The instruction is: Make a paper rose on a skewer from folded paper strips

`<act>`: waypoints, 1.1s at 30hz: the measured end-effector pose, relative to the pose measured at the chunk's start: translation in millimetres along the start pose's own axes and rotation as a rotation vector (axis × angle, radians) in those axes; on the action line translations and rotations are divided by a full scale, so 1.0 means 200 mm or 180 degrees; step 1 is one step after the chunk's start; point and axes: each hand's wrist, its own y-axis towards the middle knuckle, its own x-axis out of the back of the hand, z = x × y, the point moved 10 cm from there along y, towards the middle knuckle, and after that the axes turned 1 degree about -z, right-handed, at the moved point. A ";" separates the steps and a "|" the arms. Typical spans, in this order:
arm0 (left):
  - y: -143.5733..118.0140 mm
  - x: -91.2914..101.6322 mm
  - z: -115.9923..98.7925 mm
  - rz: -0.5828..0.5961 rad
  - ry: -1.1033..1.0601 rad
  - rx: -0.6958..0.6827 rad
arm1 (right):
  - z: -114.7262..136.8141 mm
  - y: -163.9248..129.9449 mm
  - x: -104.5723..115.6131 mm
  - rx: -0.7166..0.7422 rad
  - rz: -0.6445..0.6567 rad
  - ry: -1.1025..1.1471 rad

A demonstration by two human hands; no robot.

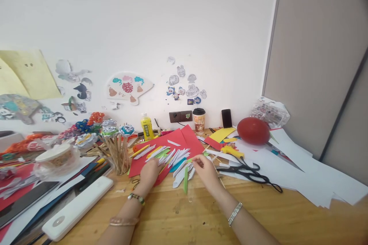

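At the middle of the wooden tabletop (178, 214), just near of a red paper sheet (189, 139), a fan of folded paper strips (175, 159) is being sorted and laid out. The left hand (149, 174) is pressed flat on the left end of the fan, fingers spread on the strips and closed on nothing. The right hand (205, 170) is set at the right end, its fingers narrowed as if pinching the tip of one strip, though whether a strip is actually gripped cannot be told. A green strip (186, 180) is seen just left of that hand, pointing toward the near edge.

The step in hand is judged to be the arranging of strips side by side. The next move is thought to call for a light pinch and a steady press from the left hand, so that the fan is not scattered.

The strips are mostly white, with yellow, green and blue among them, long, narrow and pointed, overlapped loosely. Black scissors (248, 172) lie to the right, well clear.
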 end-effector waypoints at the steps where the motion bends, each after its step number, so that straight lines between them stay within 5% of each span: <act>1: 0.00 -0.01 0.00 -0.0014 0.0137 -0.0013 | 0.00 0.00 -0.01 0.0001 0.0013 -0.0011; 17: 0.03 -0.06 -0.09 -0.0100 0.0803 -0.0479 | 0.00 -0.02 -0.06 -0.0004 0.0255 -0.0263; 24: -0.02 0.04 -0.14 -0.0423 0.0753 -0.0565 | -0.01 -0.02 -0.05 -0.0015 0.0269 -0.0221; 29: -0.15 0.14 -0.30 -0.0668 0.0484 -0.0882 | -0.05 -0.02 -0.08 -0.0342 0.0347 0.0322; 33: -0.32 0.18 -0.54 -0.0853 0.0002 -0.1707 | -0.10 -0.03 -0.08 -0.0895 0.0269 0.1003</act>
